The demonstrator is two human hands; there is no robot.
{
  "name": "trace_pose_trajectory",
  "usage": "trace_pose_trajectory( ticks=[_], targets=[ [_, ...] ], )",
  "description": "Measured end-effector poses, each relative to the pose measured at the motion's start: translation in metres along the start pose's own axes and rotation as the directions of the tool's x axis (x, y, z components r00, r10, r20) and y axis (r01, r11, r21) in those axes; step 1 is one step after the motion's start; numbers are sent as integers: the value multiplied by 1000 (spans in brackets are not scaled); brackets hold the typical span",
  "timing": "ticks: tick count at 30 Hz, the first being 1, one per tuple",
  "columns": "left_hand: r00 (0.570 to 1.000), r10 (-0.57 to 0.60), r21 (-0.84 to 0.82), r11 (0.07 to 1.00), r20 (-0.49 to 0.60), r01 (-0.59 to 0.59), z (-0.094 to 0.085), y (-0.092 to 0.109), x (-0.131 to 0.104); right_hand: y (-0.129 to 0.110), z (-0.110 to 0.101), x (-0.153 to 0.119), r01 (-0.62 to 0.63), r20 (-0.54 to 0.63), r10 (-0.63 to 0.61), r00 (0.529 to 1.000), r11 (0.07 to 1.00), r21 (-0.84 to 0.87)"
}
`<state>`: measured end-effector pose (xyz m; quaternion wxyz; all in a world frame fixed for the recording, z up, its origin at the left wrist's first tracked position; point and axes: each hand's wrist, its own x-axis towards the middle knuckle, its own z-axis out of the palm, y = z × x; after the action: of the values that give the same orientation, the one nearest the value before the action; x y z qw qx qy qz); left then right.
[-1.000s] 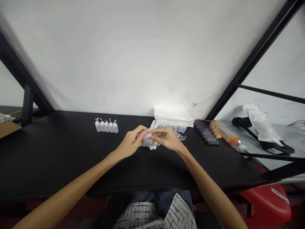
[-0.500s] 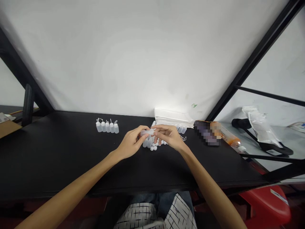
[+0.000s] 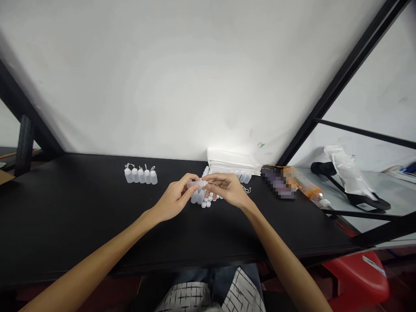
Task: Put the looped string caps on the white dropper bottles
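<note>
Between my hands lies a small translucent squeeze bottle point(image 3: 192, 184), held roughly level above the table. My left hand point(image 3: 173, 198) is closed on its body with thumb and fingers. The fingers of my right hand point(image 3: 229, 189) are pinched around the white cap point(image 3: 204, 183) at the bottle's right end, and a thin strap loops out beside them. Below and behind the hands are loose bottles point(image 3: 194, 198) and several small white caps point(image 3: 206, 204), partly covered by my fingers. To the left, a row of capped bottles point(image 3: 141, 176) stands upright.
A stack of white sheets or packets point(image 3: 234, 161) lies against the wall. White strap loops point(image 3: 247, 190) rest right of my hand. Farther right are a blurred dark object point(image 3: 278, 184), an orange-labelled bottle point(image 3: 307, 187) and the black frame point(image 3: 344, 73). A red stool point(image 3: 360, 277) stands below.
The view has shifted slightly to the right. My right fingers now sit closer around the bottle's cap end, and a strap loop shows beside them. The left hand keeps its grip.
</note>
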<state>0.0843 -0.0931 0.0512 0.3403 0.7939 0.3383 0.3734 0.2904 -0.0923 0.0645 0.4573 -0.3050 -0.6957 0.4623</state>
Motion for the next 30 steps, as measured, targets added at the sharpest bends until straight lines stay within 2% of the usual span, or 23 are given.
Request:
trace_pose_trajectory(
  ticks=[13, 30],
  targets=[
    [999, 44, 69, 997, -2, -44, 0, 1, 0, -1, -2, 0, -18, 12, 19, 1000, 999, -46],
    [996, -71, -114, 991, 54, 77, -1, -2, 0, -2, -3, -1, -55, 4, 56, 998, 995, -86]
  ],
)
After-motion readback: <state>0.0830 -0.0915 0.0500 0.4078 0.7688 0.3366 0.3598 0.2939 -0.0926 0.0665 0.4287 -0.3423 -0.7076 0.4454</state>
